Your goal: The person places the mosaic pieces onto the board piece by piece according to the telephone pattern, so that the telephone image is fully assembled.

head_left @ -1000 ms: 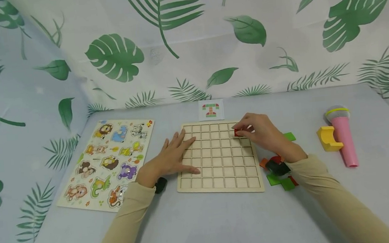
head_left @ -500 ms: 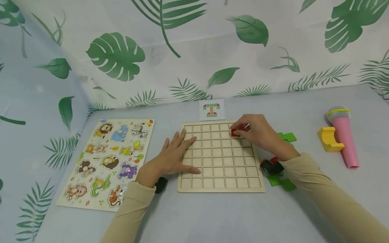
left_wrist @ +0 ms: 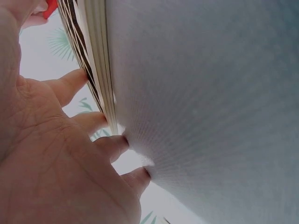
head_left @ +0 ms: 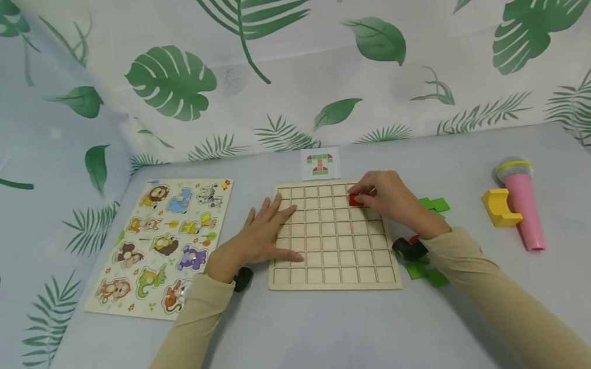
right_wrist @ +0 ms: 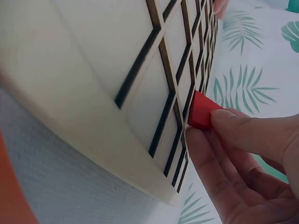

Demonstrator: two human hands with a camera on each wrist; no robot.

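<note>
A pale wooden grid board [head_left: 333, 291] with square recesses lies flat in the middle of the table. My right hand [head_left: 389, 198] pinches a small red tile [head_left: 354, 200] between thumb and fingers over the board's far right part. In the right wrist view the red tile [right_wrist: 202, 112] stands tilted, its edge right at the grid's ridges. My left hand [head_left: 255, 241] lies with fingers spread on the board's left edge. The left wrist view shows its fingers [left_wrist: 72, 86] outstretched, some at the board's side and others on the tablecloth.
Loose green tiles [head_left: 437, 277] lie right of the board, partly hidden by the right wrist's black camera [head_left: 409, 249]. A pattern card [head_left: 320, 164] sits behind the board. An animal puzzle [head_left: 161, 249] is at left; a yellow block [head_left: 499, 207] and pink toy microphone [head_left: 524, 208] at right.
My right hand has shifted slightly left with the red tile, from near the board's right edge to a column further in. The left hand has stayed in place.
</note>
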